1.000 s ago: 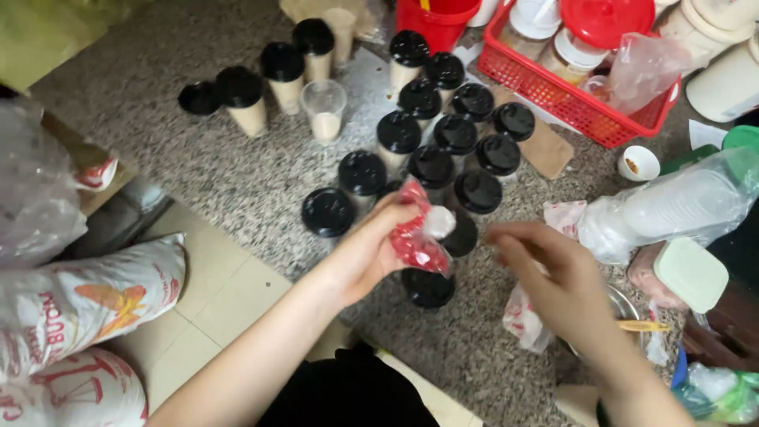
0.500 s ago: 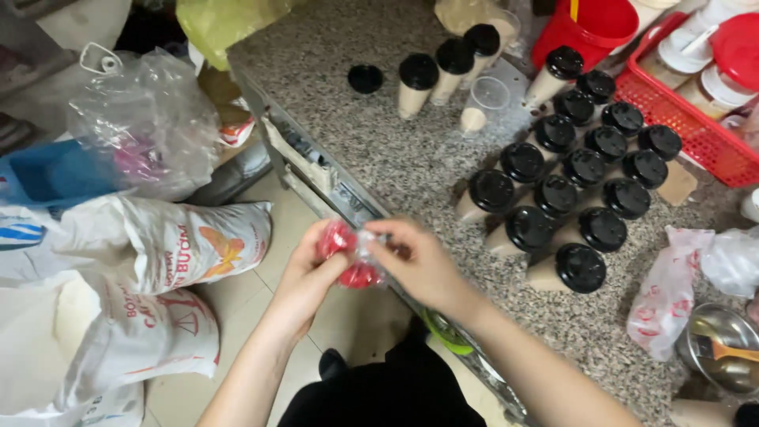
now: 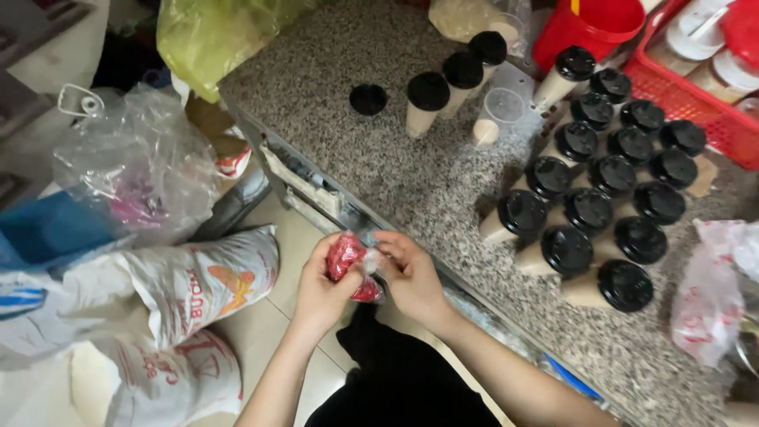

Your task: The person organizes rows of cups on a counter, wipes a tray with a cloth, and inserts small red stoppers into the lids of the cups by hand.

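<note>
On the speckled worktop (image 3: 379, 150) stand many black-lidded cups (image 3: 589, 217) of pale drink; one open clear cup (image 3: 496, 119) holds a little. A red basket (image 3: 696, 111) carries white-lidded tubs. Left hand (image 3: 320, 289) and right hand (image 3: 411, 273) pinch a small, crumpled red plastic bag (image 3: 348, 265), fingers clamped on it, just off the worktop's edge.

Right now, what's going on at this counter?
A person stands at the edge of a speckled stone counter, both hands together on a small red plastic bag. The left hand cups it from below while the right hand pinches its clear top. On the counter sits a cluster of black-lidded cups, with one open clear cup and a loose black lid apart from them.
</note>
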